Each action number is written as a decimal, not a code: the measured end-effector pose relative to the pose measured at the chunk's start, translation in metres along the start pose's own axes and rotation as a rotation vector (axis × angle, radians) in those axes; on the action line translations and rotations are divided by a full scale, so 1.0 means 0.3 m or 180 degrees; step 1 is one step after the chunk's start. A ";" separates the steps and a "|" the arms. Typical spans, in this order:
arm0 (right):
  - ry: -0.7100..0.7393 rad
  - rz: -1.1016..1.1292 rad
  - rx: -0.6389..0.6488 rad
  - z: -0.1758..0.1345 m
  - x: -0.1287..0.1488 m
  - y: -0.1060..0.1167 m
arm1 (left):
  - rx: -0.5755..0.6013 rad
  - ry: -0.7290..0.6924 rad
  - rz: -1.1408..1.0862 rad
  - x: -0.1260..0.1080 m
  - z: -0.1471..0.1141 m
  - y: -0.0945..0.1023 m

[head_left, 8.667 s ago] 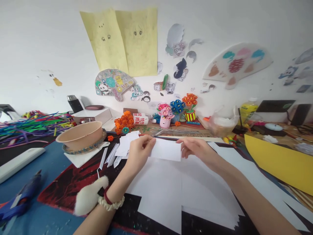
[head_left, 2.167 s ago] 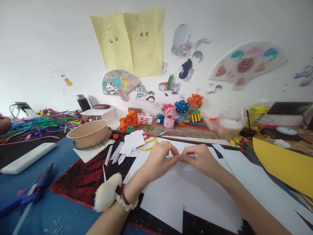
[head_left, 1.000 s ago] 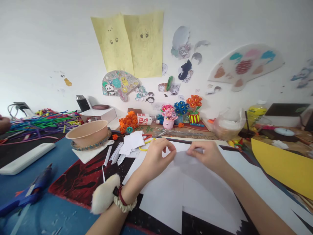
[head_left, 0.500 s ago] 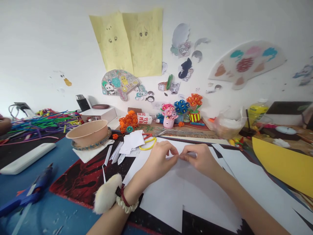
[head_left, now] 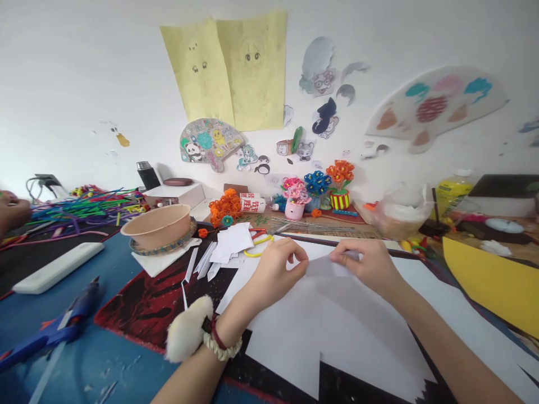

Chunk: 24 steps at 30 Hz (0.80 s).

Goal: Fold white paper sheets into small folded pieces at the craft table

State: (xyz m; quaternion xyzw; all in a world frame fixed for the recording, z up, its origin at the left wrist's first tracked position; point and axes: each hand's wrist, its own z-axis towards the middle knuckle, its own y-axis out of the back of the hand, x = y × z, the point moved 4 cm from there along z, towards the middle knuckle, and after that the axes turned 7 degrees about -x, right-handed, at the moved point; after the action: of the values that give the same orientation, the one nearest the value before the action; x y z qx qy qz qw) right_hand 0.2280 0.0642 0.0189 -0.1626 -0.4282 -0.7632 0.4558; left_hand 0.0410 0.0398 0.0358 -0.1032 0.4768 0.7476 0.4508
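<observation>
A small piece of white paper point(head_left: 322, 266) is held up between my two hands, above larger white sheets point(head_left: 290, 331). My left hand point(head_left: 280, 266) pinches its left end between thumb and fingers. At the other end, my right hand point(head_left: 364, 264) is closed on the paper too. Just beyond my left hand lie yellow-handled scissors point(head_left: 261, 247), partly over a pile of cut white paper pieces point(head_left: 231, 242). Several narrow folded strips point(head_left: 205, 261) rest left of that pile.
A blue glue gun point(head_left: 63, 331) and a white case point(head_left: 59, 267) lie on the left. Behind them stands a peach bowl point(head_left: 158, 224). Pots of craft flowers point(head_left: 296, 199) line the wall. Yellow card point(head_left: 492, 286) is at the right. Another person's hand point(head_left: 12, 213) shows at far left.
My hands have drawn apart, the right one moving rightward, so the paper between them now shows. The other person's hand has come further into view at the left.
</observation>
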 end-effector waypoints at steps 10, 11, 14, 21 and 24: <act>0.0075 0.0045 0.0343 -0.012 0.015 -0.046 | -0.0150 -0.0038 -0.0031 -0.006 -0.006 -0.005; 0.0108 0.0085 0.0442 -0.017 0.024 -0.064 | -0.0105 -0.0042 -0.0022 -0.007 -0.008 -0.013; 0.0176 0.0164 0.0600 -0.029 0.041 -0.100 | -0.0005 -0.0015 0.0009 -0.003 -0.013 -0.032; 0.0204 0.0311 0.0623 -0.032 0.046 -0.104 | 0.0078 0.0014 0.0012 0.009 -0.014 -0.036; 0.0214 0.0322 0.0601 -0.031 0.045 -0.101 | 0.0099 0.0045 0.0013 0.009 -0.012 -0.036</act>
State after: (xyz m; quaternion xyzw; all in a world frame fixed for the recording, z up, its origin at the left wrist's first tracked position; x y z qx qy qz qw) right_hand 0.1970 0.0559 0.0069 -0.1146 -0.4739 -0.7005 0.5211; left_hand 0.0467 0.0402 0.0256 -0.1004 0.4917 0.7403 0.4474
